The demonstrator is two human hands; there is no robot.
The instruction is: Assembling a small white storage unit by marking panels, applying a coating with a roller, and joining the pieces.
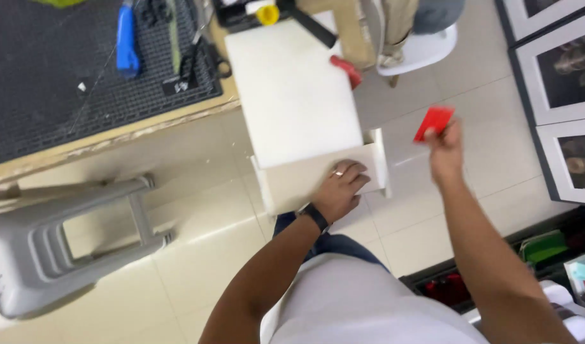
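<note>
Pale tiled floor, grey stool

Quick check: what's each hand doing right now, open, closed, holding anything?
Left hand: fingers curled over the edge of the white box, resting on it.
Right hand: closed grip on a small red card, raised above the floor.
</note>
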